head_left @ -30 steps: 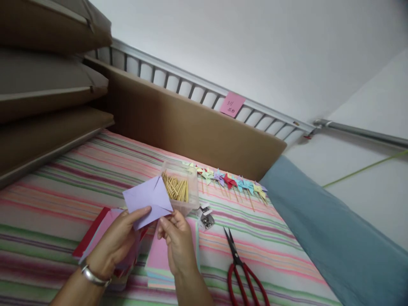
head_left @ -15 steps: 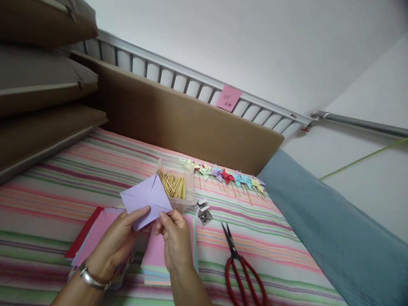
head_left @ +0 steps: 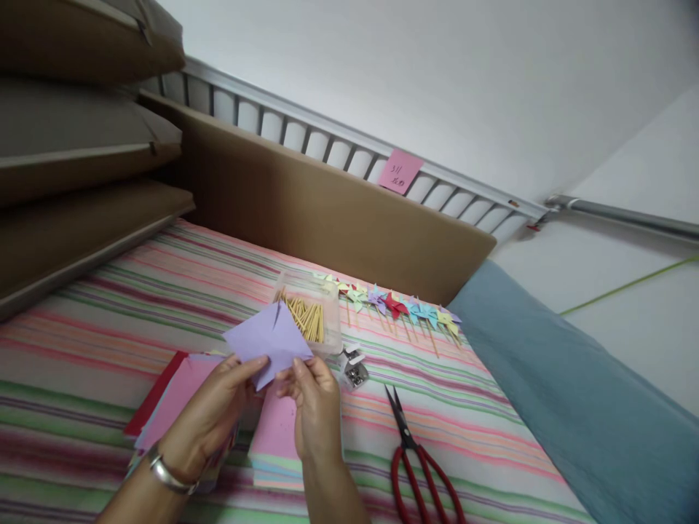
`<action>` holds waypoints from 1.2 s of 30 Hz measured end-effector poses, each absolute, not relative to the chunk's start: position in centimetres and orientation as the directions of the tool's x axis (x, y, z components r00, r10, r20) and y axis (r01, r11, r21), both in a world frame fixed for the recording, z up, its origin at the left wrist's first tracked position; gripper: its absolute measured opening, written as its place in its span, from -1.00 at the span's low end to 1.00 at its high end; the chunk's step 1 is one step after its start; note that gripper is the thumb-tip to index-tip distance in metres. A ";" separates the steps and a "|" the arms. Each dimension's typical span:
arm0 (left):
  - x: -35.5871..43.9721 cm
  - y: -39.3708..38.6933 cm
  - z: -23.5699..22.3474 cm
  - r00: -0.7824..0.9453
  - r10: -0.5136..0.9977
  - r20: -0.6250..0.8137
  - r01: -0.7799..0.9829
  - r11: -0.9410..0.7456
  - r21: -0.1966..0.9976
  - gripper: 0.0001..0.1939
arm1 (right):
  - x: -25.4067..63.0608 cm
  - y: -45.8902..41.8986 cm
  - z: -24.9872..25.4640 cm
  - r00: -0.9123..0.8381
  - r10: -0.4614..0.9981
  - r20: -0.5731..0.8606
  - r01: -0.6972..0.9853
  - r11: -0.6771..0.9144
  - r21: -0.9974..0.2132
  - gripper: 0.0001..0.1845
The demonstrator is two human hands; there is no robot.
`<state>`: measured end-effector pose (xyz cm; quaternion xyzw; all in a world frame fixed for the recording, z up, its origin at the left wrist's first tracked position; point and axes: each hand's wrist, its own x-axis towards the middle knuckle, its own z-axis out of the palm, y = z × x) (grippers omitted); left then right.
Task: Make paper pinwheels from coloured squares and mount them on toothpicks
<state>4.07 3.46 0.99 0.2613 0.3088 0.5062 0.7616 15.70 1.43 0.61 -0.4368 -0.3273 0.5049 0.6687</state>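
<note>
I hold a lilac paper square with cut slits between both hands, above the striped bedding. My left hand, with a silver bangle at the wrist, pinches its lower left edge. My right hand pinches the lower right corner with fingertips closed. Below the hands lie two stacks of coloured paper: a pink and red stack at the left, and a pink-topped stack under my right wrist. Just behind the lilac paper stands a clear plastic box of wooden sticks.
A row of small paper pinwheels on sticks lies behind the box. A little clear bag of metal pins and red-handled scissors rest to the right. A brown headboard, stacked brown cushions and a blue sheet border the bedding.
The lilac paper has been turned between my fingers, from lying wide to standing more on a corner. Both hands shifted slightly right with it.
</note>
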 end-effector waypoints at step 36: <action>3.8 2.8 2.0 0.219 0.934 -0.281 -0.674 0.353 0.649 -0.89 | 14.5 -0.6 2.5 -0.459 0.759 0.462 0.602 0.648 -0.467 -0.64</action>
